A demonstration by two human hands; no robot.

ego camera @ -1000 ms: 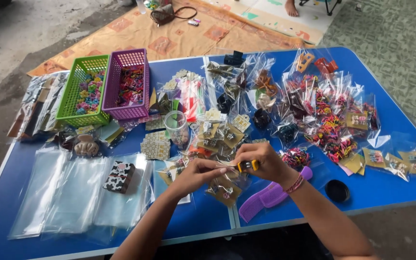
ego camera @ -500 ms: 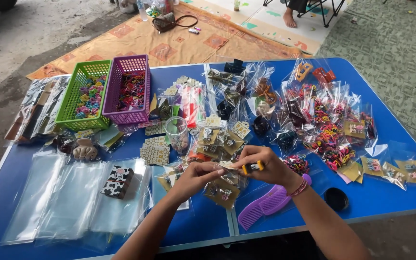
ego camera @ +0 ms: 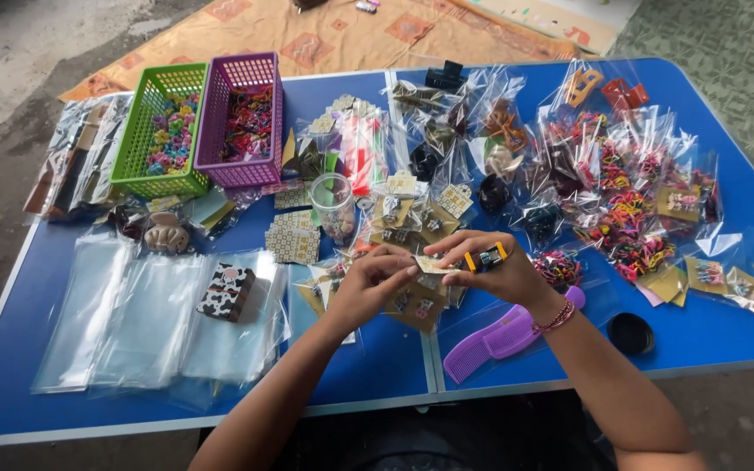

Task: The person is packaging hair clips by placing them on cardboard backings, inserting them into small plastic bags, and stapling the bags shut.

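Small tan card [ego camera: 432, 264], likely light, thin and bendy so best pinched by its edges, is held above the blue tabletop [ego camera: 10, 349] between both hands, left hand [ego camera: 368, 283] fingers clamped on it, right hand [ego camera: 490, 270] fingers also gripping a tiny yellow-black clip [ego camera: 486, 258], packets around

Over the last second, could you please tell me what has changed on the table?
Very little. Both hands kept pinching the small card, the right one still holding the yellow-and-black clip; nothing was picked up or let go. The view tilted down slightly. The green basket, purple basket and purple comb stayed put.
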